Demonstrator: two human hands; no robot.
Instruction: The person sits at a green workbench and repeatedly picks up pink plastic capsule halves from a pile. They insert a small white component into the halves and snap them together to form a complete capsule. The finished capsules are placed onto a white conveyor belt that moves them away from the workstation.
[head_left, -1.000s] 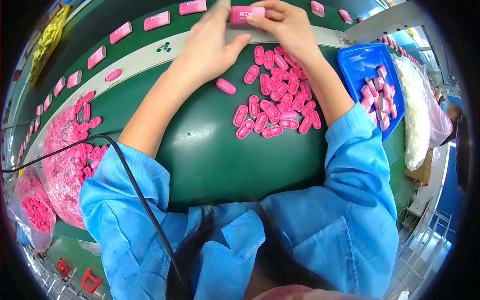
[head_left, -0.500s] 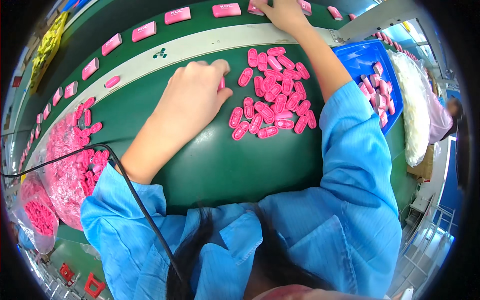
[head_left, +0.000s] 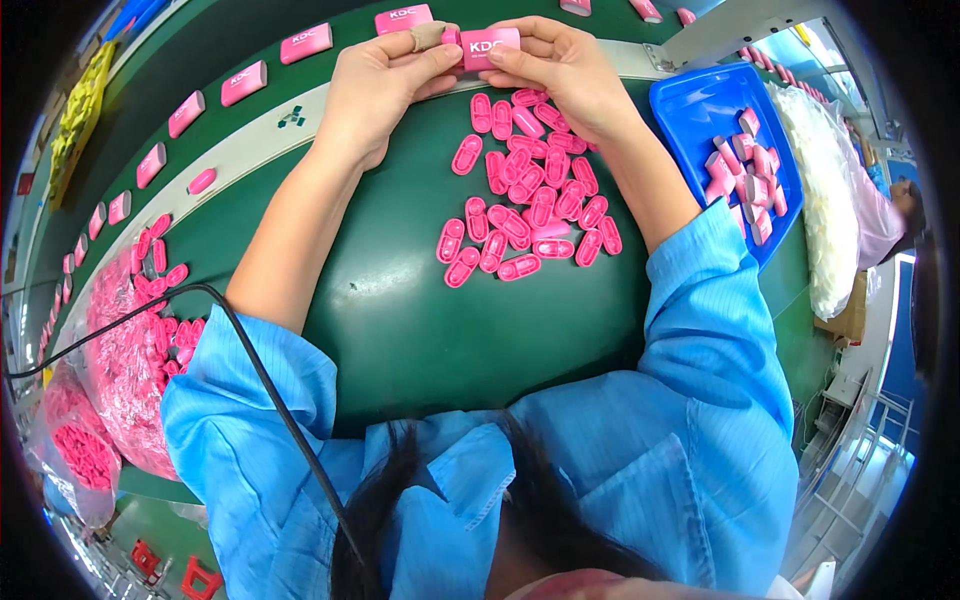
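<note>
Both hands meet at the top centre over a pink rectangular block [head_left: 490, 45] with white lettering. My left hand [head_left: 385, 80] pinches its left end, and one fingertip is wrapped in tape. My right hand [head_left: 555, 60] grips its right end. Just below them a heap of several small pink oval plastic parts [head_left: 525, 205] lies on the green table [head_left: 440, 340]. Blue sleeves cover both upper arms.
A green conveyor belt [head_left: 215, 55] along the top carries a row of pink blocks [head_left: 243, 83]. A blue tray [head_left: 700, 110] with pink pieces stands at right, beside white bags. Clear bags of pink parts [head_left: 120, 350] lie at left. A black cable [head_left: 250, 360] crosses my left sleeve.
My left hand has risen from the oval parts to join the right hand. My right hand came back from the belt with a pink block, now held between both hands.
</note>
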